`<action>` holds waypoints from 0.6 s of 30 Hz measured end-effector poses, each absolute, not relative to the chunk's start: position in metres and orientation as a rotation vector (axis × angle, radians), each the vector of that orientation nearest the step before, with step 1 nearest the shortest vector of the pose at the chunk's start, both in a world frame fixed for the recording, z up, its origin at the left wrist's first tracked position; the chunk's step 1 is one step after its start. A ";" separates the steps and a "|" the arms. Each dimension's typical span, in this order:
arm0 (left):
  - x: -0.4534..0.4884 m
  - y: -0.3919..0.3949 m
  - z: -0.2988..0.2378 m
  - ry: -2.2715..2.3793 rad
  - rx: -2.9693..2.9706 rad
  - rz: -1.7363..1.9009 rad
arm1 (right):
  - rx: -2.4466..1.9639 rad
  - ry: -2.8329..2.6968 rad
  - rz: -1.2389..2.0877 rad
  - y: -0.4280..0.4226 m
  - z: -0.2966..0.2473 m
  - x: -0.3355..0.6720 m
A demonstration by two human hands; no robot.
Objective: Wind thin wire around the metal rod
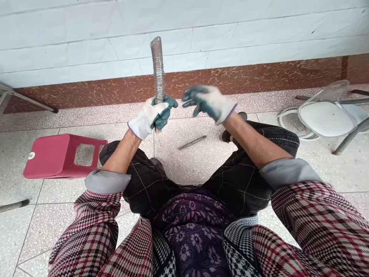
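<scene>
My left hand (160,113), in a white knit glove with green coating, is closed around the lower part of a wire-wrapped stick (158,73). The stick stands almost upright, with thin silvery wire wound round its middle and a bare brown top end. To the right, apart from the stick, my gloved right hand (206,102) hovers with its fingers spread and slightly curled, smeared by motion. Nothing shows in it. On the floor between my feet lies a thinner, shorter rod (192,142), its surface also looking wire-wound.
A red plastic stool (47,156) lies on its side at the left. At the right is a chair with a white round seat (325,118) and metal legs. The tiled wall (86,42) with a brown marbled skirting (95,92) rises in front.
</scene>
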State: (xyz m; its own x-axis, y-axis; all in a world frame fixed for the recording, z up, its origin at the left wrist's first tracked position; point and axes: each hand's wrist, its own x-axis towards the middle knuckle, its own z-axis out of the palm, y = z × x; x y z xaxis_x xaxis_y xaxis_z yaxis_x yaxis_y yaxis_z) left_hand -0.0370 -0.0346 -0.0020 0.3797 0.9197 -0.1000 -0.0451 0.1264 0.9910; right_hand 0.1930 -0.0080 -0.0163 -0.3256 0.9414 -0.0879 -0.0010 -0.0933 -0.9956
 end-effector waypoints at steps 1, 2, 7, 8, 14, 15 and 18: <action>-0.038 -0.032 -0.003 0.948 1.213 0.889 | -1.066 -1.553 1.550 -0.019 -0.020 0.181; -0.039 -0.030 -0.003 0.984 1.191 0.899 | -1.059 -1.697 1.574 -0.031 -0.025 0.168; -0.044 -0.017 -0.009 1.151 1.084 0.952 | -1.231 -1.747 1.443 -0.061 -0.034 0.144; -0.046 -0.015 -0.010 1.136 1.063 0.969 | -1.255 -1.724 1.418 -0.061 -0.031 0.146; -0.057 -0.013 -0.002 1.008 0.973 1.052 | -1.228 -1.595 1.641 -0.045 -0.024 0.172; -0.058 -0.015 0.000 1.001 0.976 1.053 | -1.231 -1.581 1.684 -0.043 -0.026 0.177; -0.058 -0.017 0.002 1.008 1.015 1.052 | -1.304 -1.597 1.673 -0.037 -0.029 0.190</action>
State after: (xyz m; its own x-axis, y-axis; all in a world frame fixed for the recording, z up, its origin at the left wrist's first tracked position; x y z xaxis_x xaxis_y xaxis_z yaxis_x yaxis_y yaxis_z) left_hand -0.0584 -0.0165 0.0019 0.1897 0.9706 -0.1484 -0.1897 0.1845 0.9643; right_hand 0.1896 -0.0371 -0.0291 -0.4295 0.8510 -0.3021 0.2624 -0.2024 -0.9435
